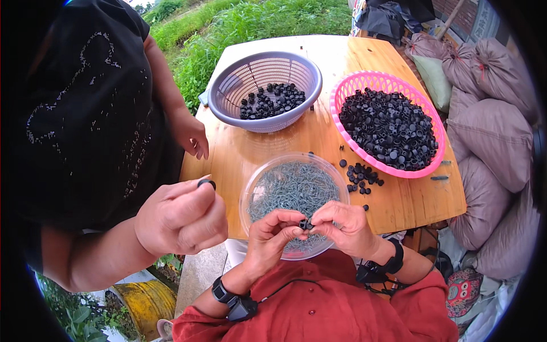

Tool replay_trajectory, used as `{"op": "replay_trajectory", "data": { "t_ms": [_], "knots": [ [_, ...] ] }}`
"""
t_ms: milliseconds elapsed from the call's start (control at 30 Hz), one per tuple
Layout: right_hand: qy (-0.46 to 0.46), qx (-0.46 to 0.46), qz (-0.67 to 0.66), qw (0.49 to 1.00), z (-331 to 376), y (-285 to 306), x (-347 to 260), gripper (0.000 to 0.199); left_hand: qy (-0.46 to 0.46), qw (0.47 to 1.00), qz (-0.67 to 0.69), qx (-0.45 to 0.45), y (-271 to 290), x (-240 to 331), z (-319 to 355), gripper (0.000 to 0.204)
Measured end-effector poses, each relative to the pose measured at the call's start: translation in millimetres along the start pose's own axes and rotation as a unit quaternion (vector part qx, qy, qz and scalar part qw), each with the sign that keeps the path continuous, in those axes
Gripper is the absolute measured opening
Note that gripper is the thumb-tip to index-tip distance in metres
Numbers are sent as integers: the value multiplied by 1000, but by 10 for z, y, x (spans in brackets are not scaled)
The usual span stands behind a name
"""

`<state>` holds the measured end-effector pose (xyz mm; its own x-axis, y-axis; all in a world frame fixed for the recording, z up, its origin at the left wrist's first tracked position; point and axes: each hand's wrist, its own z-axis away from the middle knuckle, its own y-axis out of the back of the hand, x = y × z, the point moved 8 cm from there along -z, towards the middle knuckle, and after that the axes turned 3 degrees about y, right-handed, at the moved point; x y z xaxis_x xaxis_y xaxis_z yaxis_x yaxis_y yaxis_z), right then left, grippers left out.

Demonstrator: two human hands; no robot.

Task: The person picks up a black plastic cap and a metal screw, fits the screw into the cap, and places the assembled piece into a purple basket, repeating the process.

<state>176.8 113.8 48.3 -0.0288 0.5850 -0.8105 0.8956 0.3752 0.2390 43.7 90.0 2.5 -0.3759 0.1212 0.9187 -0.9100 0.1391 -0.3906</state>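
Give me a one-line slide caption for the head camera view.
Both hands, left and right, pinch a small black cap over a clear bowl of screws.

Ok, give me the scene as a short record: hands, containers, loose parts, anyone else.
left hand: pinching small black part
right hand: pinching the same part
clear bowl: grey screws, under the hands
grey colander: few black caps
pink basket: many black caps
table: loose caps
co-worker's hand: holds black ring
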Motion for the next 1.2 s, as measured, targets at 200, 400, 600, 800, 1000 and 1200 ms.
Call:
{"op": "replay_trajectory", "data": {
  "t_ms": [200,400,600,800,1000,1200],
  "knots": [
    [-97,-25,-53,994,10,-14,132,15,39,998,51,-10,11,-77,-26,21],
    [-59,-85,-8,995,-33,-36,69,17,78,988,130,-20,3,-132,-32,21],
    [-167,-35,-147,974,86,-42,279,17,102,976,189,-19,-5,-161,-37,21],
    [-100,-12,-106,989,72,9,193,18,125,968,216,-12,-4,-174,-36,22],
    [34,4,91,995,-12,80,-114,27,128,969,210,-21,-25,-174,-33,21],
    [107,12,203,973,-49,49,-401,27,134,964,225,-32,-44,-188,-28,23]
  ]
}}
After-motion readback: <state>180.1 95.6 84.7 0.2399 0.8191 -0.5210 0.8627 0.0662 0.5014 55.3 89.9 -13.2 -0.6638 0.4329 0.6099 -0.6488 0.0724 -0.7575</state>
